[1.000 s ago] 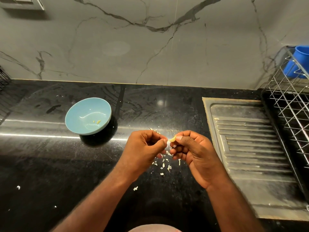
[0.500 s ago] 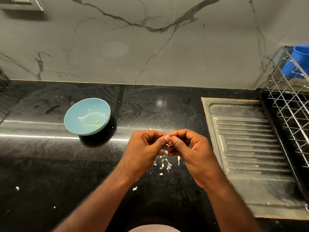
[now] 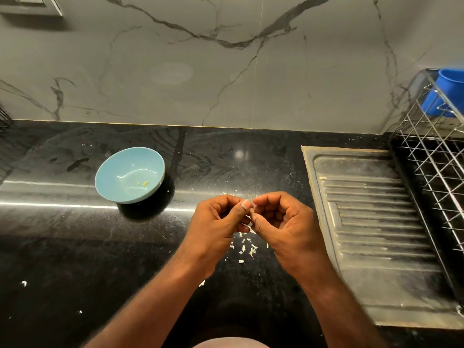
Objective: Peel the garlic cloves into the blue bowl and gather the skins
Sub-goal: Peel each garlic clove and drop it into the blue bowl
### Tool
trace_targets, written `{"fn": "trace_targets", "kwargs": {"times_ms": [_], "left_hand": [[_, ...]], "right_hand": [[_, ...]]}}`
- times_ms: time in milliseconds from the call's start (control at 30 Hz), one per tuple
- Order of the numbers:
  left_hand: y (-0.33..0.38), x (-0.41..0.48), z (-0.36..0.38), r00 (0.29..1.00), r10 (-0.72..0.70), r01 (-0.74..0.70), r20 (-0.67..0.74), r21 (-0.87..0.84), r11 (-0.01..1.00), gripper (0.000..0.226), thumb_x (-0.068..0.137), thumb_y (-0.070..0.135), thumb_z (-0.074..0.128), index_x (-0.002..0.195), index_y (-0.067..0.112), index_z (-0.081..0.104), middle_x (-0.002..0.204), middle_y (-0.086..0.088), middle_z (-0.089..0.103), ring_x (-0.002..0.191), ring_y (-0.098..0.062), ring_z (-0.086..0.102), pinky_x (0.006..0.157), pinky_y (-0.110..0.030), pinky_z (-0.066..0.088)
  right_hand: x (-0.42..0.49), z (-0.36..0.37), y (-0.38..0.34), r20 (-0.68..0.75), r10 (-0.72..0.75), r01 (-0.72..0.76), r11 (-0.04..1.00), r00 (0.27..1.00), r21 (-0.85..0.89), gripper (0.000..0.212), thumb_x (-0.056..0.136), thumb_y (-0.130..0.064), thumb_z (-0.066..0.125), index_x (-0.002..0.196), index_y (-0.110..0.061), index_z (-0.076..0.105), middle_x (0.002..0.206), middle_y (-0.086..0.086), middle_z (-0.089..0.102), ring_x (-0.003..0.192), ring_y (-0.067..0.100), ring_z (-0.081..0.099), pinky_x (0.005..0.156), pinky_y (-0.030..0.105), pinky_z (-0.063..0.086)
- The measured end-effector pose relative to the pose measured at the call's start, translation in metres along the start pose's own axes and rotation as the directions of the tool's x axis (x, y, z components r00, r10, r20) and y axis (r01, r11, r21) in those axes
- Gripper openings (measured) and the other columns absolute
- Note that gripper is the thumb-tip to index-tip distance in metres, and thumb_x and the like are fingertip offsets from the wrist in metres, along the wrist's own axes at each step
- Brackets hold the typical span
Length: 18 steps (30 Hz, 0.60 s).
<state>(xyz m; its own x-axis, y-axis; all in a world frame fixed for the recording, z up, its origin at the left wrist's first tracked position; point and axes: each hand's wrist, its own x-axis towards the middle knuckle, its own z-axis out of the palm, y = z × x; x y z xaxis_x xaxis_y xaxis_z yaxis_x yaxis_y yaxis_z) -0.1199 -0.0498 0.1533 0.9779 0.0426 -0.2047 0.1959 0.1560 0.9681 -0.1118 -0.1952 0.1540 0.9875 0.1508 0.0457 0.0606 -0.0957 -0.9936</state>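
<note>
Glossy black stone surface (image 3: pixel 75 247); smooth glazed blue bowl (image 3: pixel 118 172); dull ribbed metal drainboard (image 3: pixel 376 247); shiny wire dish rack (image 3: pixel 437 156).

The wall (image 3: pixel 226 71) is a grey marble-look slab with dark veins and 1 vertical joint right of centre, with 1 switch plate (image 3: pixel 30 5) at its top left corner. The counter (image 3: pixel 62 247) is polished black stone, scuffed and smeared, showing 1 bright strip of reflected light across its left half and 1 round glare spot nearer the back. At right, 1 dull ribbed steel drainboard (image 3: pixel 376 222) lies beside 1 wire rack (image 3: pixel 431 159) holding 1 blue cup (image 3: pixel 447 91).
</note>
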Motion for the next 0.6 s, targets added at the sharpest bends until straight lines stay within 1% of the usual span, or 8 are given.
{"fn": "trace_targets", "kwargs": {"times_ms": [67,133,233,300,367,467,567,600], "left_hand": [[-0.0018,-0.0007,0.0029,1.0,-0.001,0.0,-0.02,-0.035,0.999,0.021,0.086,0.022,0.066,0.092,0.003,0.072,0.08,-0.007,0.071,0.075,-0.017,0.065,0.067,-0.025,0.054],[-0.0022,-0.0017,0.0049,1.0,-0.003,0.001,-0.028,-0.067,0.998,0.022,0.088,0.021,0.065,0.093,0.0,0.071,0.082,-0.009,0.071,0.075,-0.018,0.064,0.066,-0.025,0.054],[-0.0006,-0.0032,0.0059,1.0,-0.014,0.013,-0.009,-0.128,0.992,0.027,0.088,0.021,0.064,0.097,-0.004,0.07,0.081,-0.011,0.069,0.072,-0.015,0.063,0.064,-0.023,0.053],[0.001,-0.0036,0.0054,1.0,-0.01,0.012,0.013,-0.152,0.988,0.029,0.086,0.023,0.064,0.097,-0.003,0.07,0.079,-0.009,0.069,0.072,-0.014,0.063,0.065,-0.023,0.054],[0.0025,-0.0036,0.0044,1.0,0.008,-0.004,0.023,-0.134,0.991,0.027,0.084,0.024,0.065,0.096,0.0,0.071,0.078,-0.008,0.07,0.073,-0.015,0.064,0.065,-0.024,0.055],[0.004,-0.0044,0.0029,0.999,0.041,-0.038,0.034,-0.066,0.997,0.023,0.083,0.022,0.067,0.095,0.004,0.073,0.079,-0.008,0.072,0.073,-0.018,0.066,0.066,-0.025,0.056],[0.004,-0.0055,0.004,0.997,0.069,-0.069,0.028,-0.032,0.997,0.02,0.082,0.023,0.068,0.093,0.007,0.074,0.079,-0.008,0.073,0.072,-0.018,0.068,0.065,-0.026,0.056],[0.0035,-0.0056,0.0048,0.996,0.082,-0.082,0.014,-0.02,0.996,0.02,0.082,0.022,0.069,0.094,0.007,0.074,0.079,-0.008,0.073,0.072,-0.018,0.068,0.065,-0.026,0.056]], "right_hand": [[-0.0007,0.0017,0.0007,-0.024,-0.031,0.03,0.999,0.999,-0.028,0.034,0.082,0.001,0.076,0.093,-0.03,0.066,0.086,-0.011,0.07,0.082,0.01,0.07,0.073,0.022,0.057],[-0.0013,0.0026,0.0006,-0.055,-0.051,0.05,0.998,0.997,-0.03,0.033,0.082,0.0,0.076,0.093,-0.029,0.065,0.086,-0.01,0.07,0.08,0.01,0.07,0.071,0.021,0.056],[-0.0013,0.002,-0.0012,-0.1,-0.069,0.071,0.997,0.993,0.012,0.029,0.082,-0.001,0.076,0.093,-0.025,0.064,0.087,-0.006,0.071,0.079,0.009,0.069,0.071,0.019,0.055],[-0.0009,0.0014,-0.0027,-0.132,-0.07,0.076,0.996,0.989,0.039,0.026,0.083,-0.001,0.076,0.092,-0.022,0.063,0.087,-0.004,0.071,0.079,0.01,0.07,0.07,0.018,0.054],[0.0,0.0006,-0.0046,-0.163,-0.074,0.08,0.996,0.984,0.033,0.021,0.083,-0.006,0.076,0.09,-0.021,0.063,0.086,-0.002,0.07,0.078,0.012,0.069,0.069,0.02,0.056],[0.0011,-0.0016,-0.0056,-0.182,-0.071,0.075,0.997,0.981,0.016,0.011,0.085,-0.013,0.074,0.09,-0.018,0.066,0.082,0.002,0.07,0.075,0.016,0.07,0.068,0.027,0.059],[0.0018,-0.0025,-0.0081,-0.159,-0.039,0.047,0.998,0.987,0.045,0.009,0.086,-0.016,0.071,0.093,-0.021,0.068,0.085,-0.002,0.073,0.077,0.015,0.072,0.068,0.023,0.058],[0.0021,-0.0023,-0.0085,-0.145,-0.017,0.027,0.997,0.989,0.068,0.009,0.086,-0.016,0.07,0.094,-0.021,0.069,0.085,-0.003,0.074,0.078,0.016,0.073,0.069,0.023,0.058]]}}
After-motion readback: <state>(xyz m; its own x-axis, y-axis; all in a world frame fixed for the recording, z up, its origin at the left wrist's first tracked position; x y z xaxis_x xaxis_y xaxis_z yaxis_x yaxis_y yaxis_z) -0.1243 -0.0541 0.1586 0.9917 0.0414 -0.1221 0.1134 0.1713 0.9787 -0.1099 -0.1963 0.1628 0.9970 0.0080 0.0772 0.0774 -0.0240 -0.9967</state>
